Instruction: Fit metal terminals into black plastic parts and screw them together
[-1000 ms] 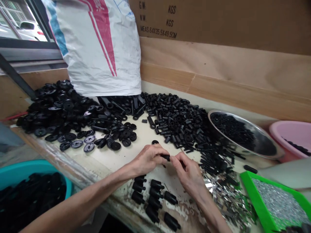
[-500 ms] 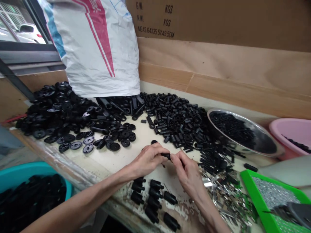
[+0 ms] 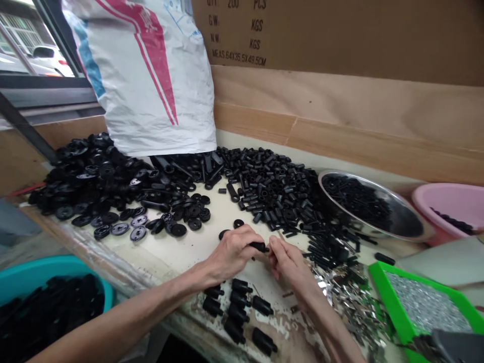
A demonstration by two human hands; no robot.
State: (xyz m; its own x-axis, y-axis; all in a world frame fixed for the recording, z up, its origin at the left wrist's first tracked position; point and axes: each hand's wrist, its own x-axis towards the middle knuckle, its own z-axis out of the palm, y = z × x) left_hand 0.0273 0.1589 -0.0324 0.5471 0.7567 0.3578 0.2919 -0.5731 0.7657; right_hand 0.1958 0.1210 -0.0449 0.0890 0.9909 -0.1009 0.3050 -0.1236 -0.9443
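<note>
My left hand (image 3: 231,252) is closed around a small black plastic cylinder (image 3: 260,246) whose end sticks out past the fingertips. My right hand (image 3: 289,264) meets it from the right, fingers pinched at that end; what they pinch is too small to name. Both hands hover just above the worn table (image 3: 189,247). Below them stand several finished black cylinder pieces (image 3: 238,307) in rows. Shiny metal clips (image 3: 348,297) lie in a heap right of my right wrist.
A heap of black discs (image 3: 98,176) lies at the left and a heap of black tubes (image 3: 272,186) in the middle. A steel bowl (image 3: 412,222), pink basin (image 3: 449,201), green tray (image 3: 393,307), teal basin (image 3: 34,269) and white sack (image 3: 151,75) surround them.
The hands have stayed together on the small black part, shifting slightly; the right fingers have closed in tighter on its end. The view has tilted down a little.
</note>
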